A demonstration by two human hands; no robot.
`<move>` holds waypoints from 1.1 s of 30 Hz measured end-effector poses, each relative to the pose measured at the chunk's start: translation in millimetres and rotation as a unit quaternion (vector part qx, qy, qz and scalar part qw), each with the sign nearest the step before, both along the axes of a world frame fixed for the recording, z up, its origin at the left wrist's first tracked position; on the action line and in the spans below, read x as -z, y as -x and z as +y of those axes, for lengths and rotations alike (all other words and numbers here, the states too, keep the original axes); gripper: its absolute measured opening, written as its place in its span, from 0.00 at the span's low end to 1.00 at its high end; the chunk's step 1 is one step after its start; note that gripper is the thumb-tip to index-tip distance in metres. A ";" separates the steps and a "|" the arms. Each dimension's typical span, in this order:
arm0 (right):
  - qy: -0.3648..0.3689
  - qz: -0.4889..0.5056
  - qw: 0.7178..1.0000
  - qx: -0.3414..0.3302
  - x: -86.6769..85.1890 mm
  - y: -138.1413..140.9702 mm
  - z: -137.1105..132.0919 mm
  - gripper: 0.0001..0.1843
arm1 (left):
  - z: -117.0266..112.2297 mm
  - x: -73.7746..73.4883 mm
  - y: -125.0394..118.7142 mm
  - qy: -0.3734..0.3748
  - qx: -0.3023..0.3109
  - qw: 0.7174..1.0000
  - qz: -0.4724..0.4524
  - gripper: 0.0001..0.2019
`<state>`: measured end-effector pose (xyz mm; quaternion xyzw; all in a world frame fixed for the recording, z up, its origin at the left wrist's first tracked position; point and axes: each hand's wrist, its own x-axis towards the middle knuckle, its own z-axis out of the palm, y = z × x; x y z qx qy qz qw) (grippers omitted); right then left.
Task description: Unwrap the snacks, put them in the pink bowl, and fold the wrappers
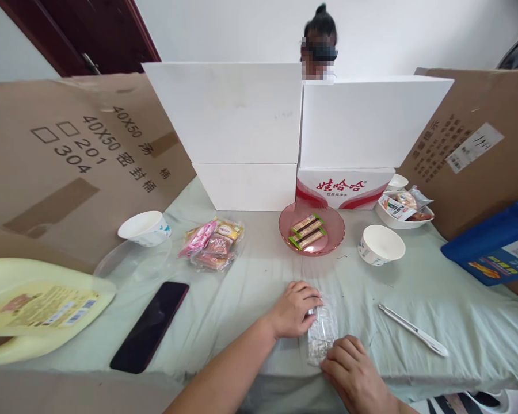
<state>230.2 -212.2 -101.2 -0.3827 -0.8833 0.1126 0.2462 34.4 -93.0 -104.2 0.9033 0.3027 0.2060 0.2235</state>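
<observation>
A small clear plastic packet (pixel 320 335) lies on the pale green cloth (pixel 250 305) near the table's front edge. My left hand (pixel 294 309) rests on its upper left side with fingers curled over the packet's top. My right hand (pixel 353 374) presses on the packet's lower right corner. Beyond them stands a pink glass plate (pixel 333 226) holding three wrapped snack bars (pixel 307 231). A white paper bowl (pixel 380 244) sits to the right of the plate.
White tweezers (pixel 413 330) lie at right, a black phone (pixel 151 325) and a yellow jug (pixel 34 307) at left. A snack bag (pixel 211 244), another paper bowl (pixel 144 227), a clear lid (pixel 129 261), a snack-filled white bowl (pixel 403 214) and a blue package (pixel 496 244) surround. Cardboard and white boxes (pixel 242 115) wall the table; a person sits behind.
</observation>
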 end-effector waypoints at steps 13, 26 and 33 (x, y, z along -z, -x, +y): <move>0.136 -0.067 0.988 -0.017 -14.1 1.5 23.3 0.03 | 1.8 -4.5 1.5 0.027 -0.002 1.000 -0.002 0.21; 0.007 -0.023 0.998 0.065 -16.9 -3.6 62.4 0.11 | 3.1 -7.3 1.5 0.042 0.007 0.999 -0.014 0.25; -0.048 -0.117 0.983 0.130 6.4 -1.9 107.2 0.10 | 4.1 -1.1 3.6 0.028 -0.018 0.998 -0.054 0.36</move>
